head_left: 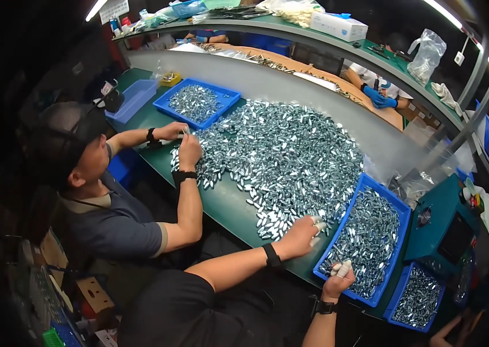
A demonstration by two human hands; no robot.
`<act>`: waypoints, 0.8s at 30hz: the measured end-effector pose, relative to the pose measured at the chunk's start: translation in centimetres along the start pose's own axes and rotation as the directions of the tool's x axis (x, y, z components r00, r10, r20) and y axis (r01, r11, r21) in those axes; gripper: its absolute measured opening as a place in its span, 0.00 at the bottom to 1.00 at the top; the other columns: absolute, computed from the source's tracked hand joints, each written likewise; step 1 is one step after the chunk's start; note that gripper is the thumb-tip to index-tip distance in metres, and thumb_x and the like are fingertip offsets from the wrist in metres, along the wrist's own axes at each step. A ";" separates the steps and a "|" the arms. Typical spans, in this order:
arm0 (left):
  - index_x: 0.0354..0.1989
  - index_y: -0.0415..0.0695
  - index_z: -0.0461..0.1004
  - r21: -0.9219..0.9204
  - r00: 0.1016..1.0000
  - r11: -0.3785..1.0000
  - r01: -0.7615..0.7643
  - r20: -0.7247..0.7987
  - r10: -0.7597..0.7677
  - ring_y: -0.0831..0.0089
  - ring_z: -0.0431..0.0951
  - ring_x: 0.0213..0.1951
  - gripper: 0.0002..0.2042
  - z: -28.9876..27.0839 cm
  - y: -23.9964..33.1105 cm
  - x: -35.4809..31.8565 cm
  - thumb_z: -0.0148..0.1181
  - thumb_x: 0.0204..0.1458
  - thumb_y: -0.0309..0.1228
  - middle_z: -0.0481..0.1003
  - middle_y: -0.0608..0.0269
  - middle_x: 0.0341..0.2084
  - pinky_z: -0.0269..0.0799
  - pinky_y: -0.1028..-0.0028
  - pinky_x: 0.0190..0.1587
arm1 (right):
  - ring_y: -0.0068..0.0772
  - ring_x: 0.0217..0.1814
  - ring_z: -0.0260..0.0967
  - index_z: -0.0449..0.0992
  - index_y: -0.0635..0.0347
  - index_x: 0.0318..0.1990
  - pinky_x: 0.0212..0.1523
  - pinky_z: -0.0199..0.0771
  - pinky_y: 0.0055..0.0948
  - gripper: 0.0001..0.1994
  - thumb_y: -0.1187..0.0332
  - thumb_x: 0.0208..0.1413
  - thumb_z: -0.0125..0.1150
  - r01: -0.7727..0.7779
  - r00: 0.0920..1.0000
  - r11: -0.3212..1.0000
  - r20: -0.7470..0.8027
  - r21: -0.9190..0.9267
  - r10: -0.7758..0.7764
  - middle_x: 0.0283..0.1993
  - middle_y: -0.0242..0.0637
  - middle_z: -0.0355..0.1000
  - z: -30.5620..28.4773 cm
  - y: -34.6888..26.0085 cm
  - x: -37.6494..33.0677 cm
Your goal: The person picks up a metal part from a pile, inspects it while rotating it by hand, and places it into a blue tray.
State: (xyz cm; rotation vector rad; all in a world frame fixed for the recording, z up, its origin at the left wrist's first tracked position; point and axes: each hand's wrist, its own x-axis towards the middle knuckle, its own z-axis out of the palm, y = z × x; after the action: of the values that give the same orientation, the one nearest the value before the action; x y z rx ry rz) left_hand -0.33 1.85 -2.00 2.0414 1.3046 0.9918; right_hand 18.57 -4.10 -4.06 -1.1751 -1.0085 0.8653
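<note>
A broad heap of small, shiny, elongated metal pieces (pixel 291 156) covers much of the green tabletop (pixel 227 202). At its near right edge is my left hand (pixel 299 238), with pale covers on its fingertips. The fingers are curled in, and whatever they may hold is too small to make out. Over the near corner of a blue tray (pixel 321 267) filled with similar pieces is my right hand (pixel 339 281). Its covered fingers are closed together, with metal pieces just beside them; what is between them cannot be made out.
At my left a co-worker (pixel 111 191) holds both hands over the heap's left end. Another filled blue tray (pixel 166 108) lies beyond, near an empty-looking bin (pixel 134 101). To the right stand a dark green machine (pixel 438 225) and a smaller filled bin (pixel 392 306). A shelf (pixel 291 32) spans the back.
</note>
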 end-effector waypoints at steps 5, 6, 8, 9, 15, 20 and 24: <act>0.46 0.45 0.75 0.362 0.995 0.931 -0.047 -0.069 0.077 0.58 0.69 0.45 0.15 -1.8 -3.6 -1.6 0.61 0.47 0.28 0.71 0.55 0.42 0.63 0.62 0.47 | 0.12 0.19 0.53 0.66 0.59 0.21 0.20 0.49 0.16 0.21 0.60 0.67 0.45 -0.016 0.999 0.999 0.048 -0.043 0.018 0.20 0.25 0.65 0.0 -0.8 -0.3; 0.44 0.46 0.76 0.318 0.996 0.946 -0.063 -0.038 0.079 0.58 0.70 0.44 0.14 -1.9 -4.1 -1.8 0.61 0.46 0.28 0.72 0.56 0.39 0.63 0.62 0.47 | 0.12 0.19 0.52 0.66 0.58 0.21 0.21 0.49 0.16 0.21 0.60 0.68 0.45 -0.020 0.999 0.999 0.044 -0.047 0.022 0.20 0.25 0.65 0.2 -1.0 -0.4; 0.42 0.45 0.77 0.331 0.997 0.942 -0.058 -0.026 0.070 0.58 0.69 0.43 0.13 -1.7 -4.8 -1.9 0.61 0.46 0.29 0.72 0.57 0.36 0.63 0.62 0.46 | 0.12 0.19 0.52 0.65 0.56 0.21 0.21 0.49 0.16 0.21 0.59 0.68 0.45 -0.023 0.998 0.998 0.053 -0.055 0.026 0.20 0.26 0.65 0.4 -0.9 -0.5; 0.41 0.45 0.77 0.341 0.997 0.938 -0.069 0.002 0.073 0.58 0.69 0.42 0.12 -1.8 -4.7 -1.7 0.61 0.46 0.29 0.71 0.59 0.34 0.63 0.61 0.45 | 0.12 0.19 0.52 0.65 0.57 0.21 0.21 0.50 0.16 0.21 0.59 0.68 0.45 -0.010 0.999 0.999 0.047 -0.053 0.013 0.20 0.26 0.65 0.4 -0.8 -0.4; 0.40 0.45 0.78 0.149 0.996 0.989 -0.015 -0.090 0.029 0.65 0.73 0.39 0.09 -1.6 -3.8 -1.0 0.62 0.50 0.28 0.76 0.63 0.34 0.67 0.65 0.42 | 0.12 0.18 0.51 0.67 0.59 0.22 0.19 0.49 0.17 0.20 0.60 0.67 0.46 0.033 0.999 0.997 0.016 -0.072 -0.032 0.19 0.24 0.64 0.1 0.1 -0.6; 0.43 0.41 0.78 -0.864 0.911 0.393 0.316 0.159 -0.381 0.82 0.75 0.29 0.09 -0.9 -2.0 -1.0 0.60 0.57 0.31 0.78 0.67 0.30 0.70 0.80 0.33 | 0.11 0.18 0.53 0.69 0.59 0.25 0.19 0.50 0.16 0.18 0.59 0.66 0.48 -0.038 0.999 0.979 -0.009 -0.200 0.037 0.20 0.24 0.66 0.1 0.4 0.0; 0.40 0.41 0.77 -0.851 0.848 0.273 0.448 0.308 -0.432 0.81 0.75 0.29 0.08 -2.9 -0.9 -2.5 0.58 0.58 0.32 0.77 0.68 0.29 0.70 0.81 0.34 | 0.12 0.19 0.56 0.70 0.57 0.22 0.20 0.53 0.16 0.20 0.58 0.65 0.50 -0.017 0.995 0.989 0.090 -0.144 0.030 0.19 0.24 0.67 1.6 0.1 0.3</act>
State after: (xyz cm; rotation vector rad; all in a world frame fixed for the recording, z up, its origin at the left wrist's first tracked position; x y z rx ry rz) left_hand -3.82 0.02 -1.73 0.7353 0.8715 1.0470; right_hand 17.17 -3.28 -4.02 -1.2800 -1.1494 0.8838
